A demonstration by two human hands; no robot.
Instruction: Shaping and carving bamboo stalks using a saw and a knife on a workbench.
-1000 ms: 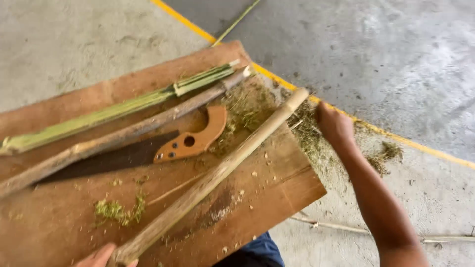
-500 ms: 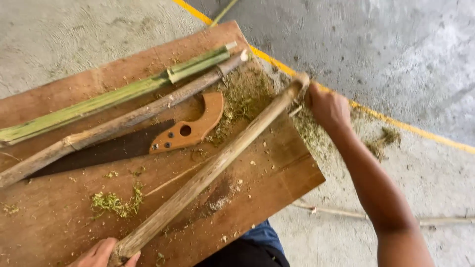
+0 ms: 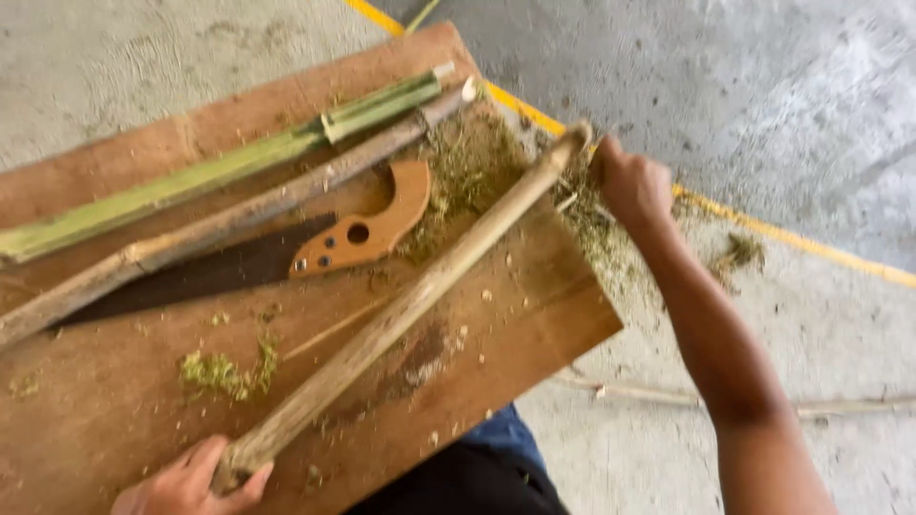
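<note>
A long, pale brown bamboo pole (image 3: pixel 410 300) lies diagonally across a reddish-brown wooden board (image 3: pixel 563 305) set on a grey concrete floor (image 3: pixel 763 86). The left hand (image 3: pixel 191 482), at the bottom edge of the view, grasps the near end of the pole, its fingers curled around the stem where it rests on the board. The right hand (image 3: pixel 632 186) is clenched just beside the far end of the pole, past the board's right edge; whether its fingers actually close on the tip cannot be told, since the hand is seen from the back and slightly blurred. Beside the pole, towards the left, lies a handsaw: its dark blade (image 3: pixel 205 272) is flat on the board and its curved wooden handle (image 3: pixel 367 229) points towards the pole without touching it. Beyond the saw a second, thinner brown stick (image 3: pixel 248 205) runs the length of the board, and just beside that lies a split green bamboo stem (image 3: pixel 219 172). Green-brown shavings (image 3: pixel 472 167) are heaped near the far end of the pole, with a smaller tuft (image 3: pixel 229 372) near the board's middle. A yellow painted line (image 3: pixel 782 238) crosses the floor behind the right hand, and another thin stick (image 3: pixel 649 396) lies on the concrete under the right forearm.
</note>
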